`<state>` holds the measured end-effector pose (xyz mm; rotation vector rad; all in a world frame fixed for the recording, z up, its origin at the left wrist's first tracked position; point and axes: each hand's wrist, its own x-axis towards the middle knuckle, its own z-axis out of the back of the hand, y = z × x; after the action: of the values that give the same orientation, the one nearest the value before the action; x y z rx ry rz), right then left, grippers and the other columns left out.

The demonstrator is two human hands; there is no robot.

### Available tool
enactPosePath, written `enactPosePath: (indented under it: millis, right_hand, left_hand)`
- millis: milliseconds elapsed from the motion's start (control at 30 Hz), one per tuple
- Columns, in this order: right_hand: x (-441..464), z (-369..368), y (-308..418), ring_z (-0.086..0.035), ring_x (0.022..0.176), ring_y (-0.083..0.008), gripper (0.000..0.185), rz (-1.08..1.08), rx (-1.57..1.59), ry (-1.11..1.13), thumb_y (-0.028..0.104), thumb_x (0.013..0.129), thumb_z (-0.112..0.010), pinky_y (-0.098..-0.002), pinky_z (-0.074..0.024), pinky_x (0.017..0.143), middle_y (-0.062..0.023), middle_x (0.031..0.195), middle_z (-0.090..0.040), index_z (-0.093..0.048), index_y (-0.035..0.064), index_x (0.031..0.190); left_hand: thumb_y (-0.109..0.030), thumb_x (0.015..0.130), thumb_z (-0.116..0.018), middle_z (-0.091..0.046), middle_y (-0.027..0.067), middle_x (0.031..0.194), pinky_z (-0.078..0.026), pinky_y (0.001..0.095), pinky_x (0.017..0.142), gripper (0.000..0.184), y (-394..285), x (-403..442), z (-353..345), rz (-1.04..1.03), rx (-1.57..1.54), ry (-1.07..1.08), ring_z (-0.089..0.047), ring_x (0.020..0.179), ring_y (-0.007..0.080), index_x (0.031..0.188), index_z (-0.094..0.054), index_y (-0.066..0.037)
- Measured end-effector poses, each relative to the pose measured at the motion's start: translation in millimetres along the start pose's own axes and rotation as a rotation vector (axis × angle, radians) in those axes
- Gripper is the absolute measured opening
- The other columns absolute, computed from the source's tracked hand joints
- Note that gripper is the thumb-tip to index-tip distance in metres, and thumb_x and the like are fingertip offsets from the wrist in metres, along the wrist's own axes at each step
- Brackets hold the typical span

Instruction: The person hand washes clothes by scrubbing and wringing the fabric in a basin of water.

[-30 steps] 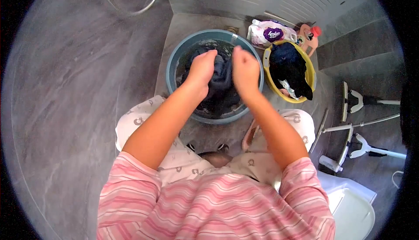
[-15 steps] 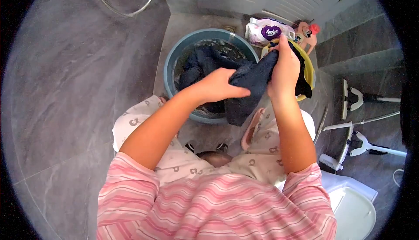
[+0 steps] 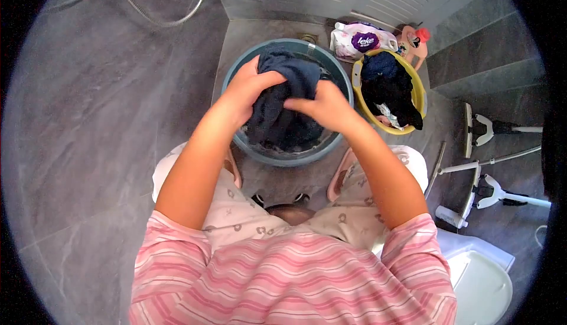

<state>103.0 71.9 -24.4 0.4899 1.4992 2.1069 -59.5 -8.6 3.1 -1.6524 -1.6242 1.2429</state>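
A dark navy garment [image 3: 289, 77] is bunched up over the round blue-grey basin [image 3: 234, 65], its lower folds hanging into the basin. My left hand [image 3: 251, 86] grips the cloth at its left edge, with the thumb lying across the top. On the other side my right hand [image 3: 325, 105] is closed on the same garment, its thumb pointing left and its fingers mostly hidden behind the fabric. Soapy water [image 3: 322, 142] shows along the basin's inner edge. What kind of garment it is cannot be made out.
To the basin's right stands a yellow tub [image 3: 420, 83] with dark clothes [image 3: 390, 89] in it. Behind are a leke detergent bag [image 3: 365, 40] and a pink bottle [image 3: 413, 44]. Mops [image 3: 493, 190] lie at the right, near a white plastic seat [image 3: 481, 286]. A shower hose [image 3: 159, 21] hangs upper left.
Both hands have moved with the navy garment, the right one leftward from above the yellow tub, the left one up and left. The cloth, stretched out before, is now bunched over the basin.
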Motion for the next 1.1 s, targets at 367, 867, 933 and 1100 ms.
enactPosePath:
  millis: [367, 867, 933, 1100]
  right_hand:
    - [5.1, 30.9, 13.5, -0.061, 0.08, -0.0174, 0.02, -0.26, 0.9, -0.595, 0.01, 0.082, -0.054, -0.0294, -0.048, 0.073, -0.0079, 0.088, -0.063, -0.059, 0.0002, 0.098]
    - [-2.1, -22.9, -6.3, -0.057, 0.05, -0.0377, 0.053, 0.087, -0.328, -0.584, 0.044, 0.077, -0.059, -0.0427, -0.0451, 0.05, -0.0235, 0.053, -0.054, -0.058, -0.0037, 0.053]
    - [3.7, -13.1, 7.3, -0.06, 0.059, -0.038, 0.046, 0.005, -0.218, -0.642, 0.04, 0.08, -0.058, -0.0414, -0.0463, 0.056, -0.0243, 0.061, -0.057, -0.061, -0.0038, 0.065]
    - [6.4, -23.2, -13.5, -0.059, 0.061, -0.0403, 0.051, -0.104, -0.26, -0.608, 0.043, 0.08, -0.055, -0.043, -0.0467, 0.057, -0.0264, 0.062, -0.057, -0.061, -0.0048, 0.065]
  left_hand:
    - [-0.028, 0.078, -0.068, -0.061, 0.0081, 0.103, -0.045, 0.029, 0.081, 0.047, 47.7, 17.9, 5.1, 0.188, 0.19, 0.104, -0.058, 0.088, 0.0146, 0.114, -0.054, -0.001]
    - [-0.045, 0.092, -0.04, -0.06, 0.0083, 0.093, -0.042, 0.03, 0.078, 0.05, 33.6, 8.0, -54.6, -0.027, -0.076, -0.415, -0.055, 0.084, 0.0155, 0.094, -0.059, 0.002]
    - [-0.044, 0.092, -0.04, -0.059, 0.0092, 0.1, -0.039, 0.0282, 0.083, 0.051, 33.4, 3.3, -62.0, -0.002, -0.093, -0.418, -0.052, 0.093, 0.0144, 0.101, -0.059, 0.003]
    - [-0.042, 0.09, -0.044, -0.059, 0.0075, 0.107, -0.04, 0.0308, 0.087, 0.045, 43.0, 17.3, -46.7, 0.146, -0.219, -0.448, -0.055, 0.096, 0.0182, 0.108, -0.056, -0.002]
